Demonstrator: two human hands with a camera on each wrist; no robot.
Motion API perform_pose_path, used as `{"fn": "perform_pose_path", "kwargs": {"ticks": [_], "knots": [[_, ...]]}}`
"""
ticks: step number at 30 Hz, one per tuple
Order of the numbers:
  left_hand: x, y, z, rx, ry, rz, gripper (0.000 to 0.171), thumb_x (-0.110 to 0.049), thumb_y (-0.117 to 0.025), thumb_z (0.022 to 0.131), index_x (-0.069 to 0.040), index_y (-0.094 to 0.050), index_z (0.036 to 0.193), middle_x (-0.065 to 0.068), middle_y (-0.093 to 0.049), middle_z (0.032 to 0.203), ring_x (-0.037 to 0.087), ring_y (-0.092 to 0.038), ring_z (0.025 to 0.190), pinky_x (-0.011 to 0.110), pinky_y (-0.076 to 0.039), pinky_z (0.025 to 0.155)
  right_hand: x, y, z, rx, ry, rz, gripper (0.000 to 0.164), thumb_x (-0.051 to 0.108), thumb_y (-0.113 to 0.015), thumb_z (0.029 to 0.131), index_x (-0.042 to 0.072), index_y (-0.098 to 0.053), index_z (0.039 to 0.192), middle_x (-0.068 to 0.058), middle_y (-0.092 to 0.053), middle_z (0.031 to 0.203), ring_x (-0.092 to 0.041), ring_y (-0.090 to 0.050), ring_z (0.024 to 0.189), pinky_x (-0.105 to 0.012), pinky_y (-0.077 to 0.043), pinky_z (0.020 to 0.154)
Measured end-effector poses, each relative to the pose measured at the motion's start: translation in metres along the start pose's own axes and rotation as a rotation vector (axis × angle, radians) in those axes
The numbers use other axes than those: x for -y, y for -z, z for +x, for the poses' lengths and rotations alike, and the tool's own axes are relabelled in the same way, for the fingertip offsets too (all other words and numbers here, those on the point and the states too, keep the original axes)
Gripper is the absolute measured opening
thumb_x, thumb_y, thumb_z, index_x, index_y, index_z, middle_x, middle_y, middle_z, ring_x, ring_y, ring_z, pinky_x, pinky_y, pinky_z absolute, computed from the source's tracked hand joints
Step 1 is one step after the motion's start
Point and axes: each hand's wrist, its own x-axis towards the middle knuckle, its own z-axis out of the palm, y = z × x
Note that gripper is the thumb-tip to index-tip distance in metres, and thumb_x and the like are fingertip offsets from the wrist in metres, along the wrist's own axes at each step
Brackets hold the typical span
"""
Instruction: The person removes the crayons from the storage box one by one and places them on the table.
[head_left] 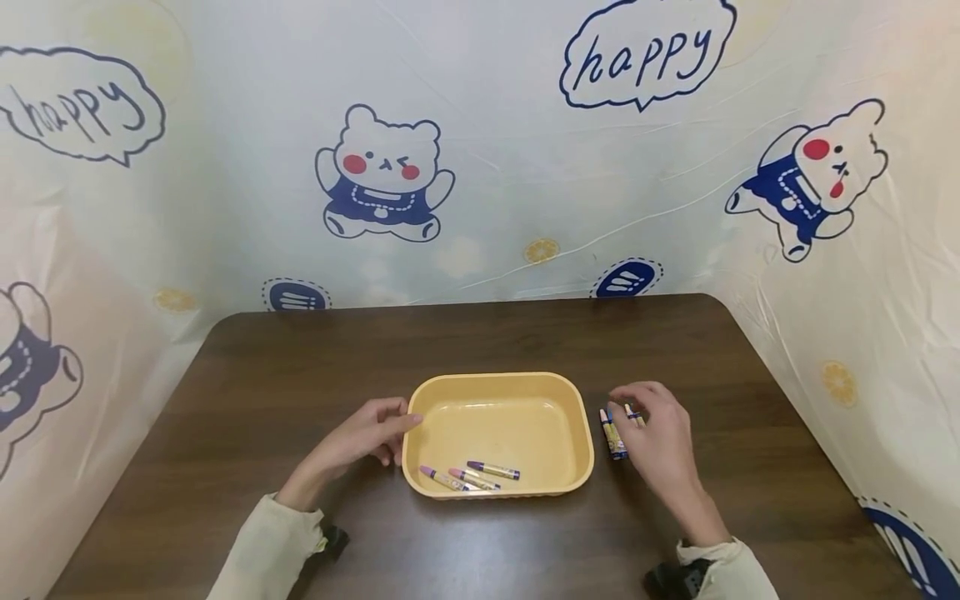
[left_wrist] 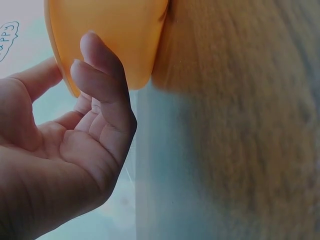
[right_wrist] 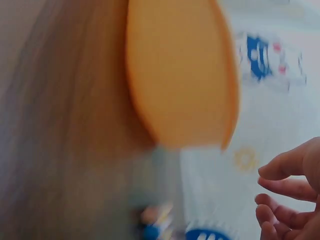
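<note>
A yellow plastic tray [head_left: 487, 429] stands on the table, its side wall [left_wrist: 135, 55] large in the left wrist view. My left hand [head_left: 367, 432] holds its left end, thumb over the rim and the other fingers against the outside. Inside, near the front wall, lie three crayons: a dark purple one [head_left: 493, 471], a pink one [head_left: 474, 479] and a light purple one [head_left: 444, 477]. Right of the tray, my right hand [head_left: 663, 437] hovers over more crayons [head_left: 612, 435], partly covering them. Its fingers bend loosely with nothing between thumb and fingertips; the crayons [right_wrist: 151, 220] look blurred in the right wrist view.
The dark brown wooden table [head_left: 330, 350] extends around the tray on all sides. Behind it and at both sides hangs a pale curtain [head_left: 495, 167] printed with bears and lettering. A dark wrist device [head_left: 678, 578] sits at the right sleeve.
</note>
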Motion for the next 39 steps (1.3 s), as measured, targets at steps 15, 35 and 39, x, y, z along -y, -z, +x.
{"fn": "perform_pose_path", "kwargs": {"ticks": [15, 35, 39], "knots": [[0.003, -0.004, 0.001, -0.011, 0.010, 0.017, 0.041, -0.036, -0.062, 0.098, 0.004, -0.054, 0.097, 0.020, -0.064, 0.070, 0.026, -0.060, 0.056, 0.028, -0.049, 0.050, 0.074, -0.046, -0.003, 0.507, 0.128, 0.131, 0.021, 0.008, -0.080, 0.082, 0.009, -0.073, 0.101, -0.001, -0.069, 0.100, -0.020, -0.063, 0.087, -0.033, -0.052, 0.074], [-0.003, -0.003, -0.004, -0.029, 0.003, 0.008, 0.039, -0.034, -0.062, 0.099, 0.004, -0.054, 0.098, 0.012, -0.064, 0.069, 0.024, -0.059, 0.057, 0.030, -0.049, 0.050, 0.076, -0.088, -0.013, 0.862, 0.084, 0.053, 0.013, 0.013, -0.076, 0.082, 0.016, -0.065, 0.076, 0.009, -0.053, 0.065, -0.006, -0.048, 0.061, -0.024, -0.040, 0.056], [-0.004, -0.002, -0.003, -0.030, 0.007, 0.006, 0.040, -0.034, -0.062, 0.099, 0.005, -0.054, 0.098, 0.012, -0.064, 0.069, 0.023, -0.059, 0.056, 0.029, -0.049, 0.049, 0.076, -0.088, -0.013, 0.842, 0.100, 0.059, 0.016, 0.009, -0.070, 0.084, 0.016, -0.064, 0.072, 0.009, -0.052, 0.064, -0.006, -0.047, 0.059, -0.023, -0.039, 0.054]]}}
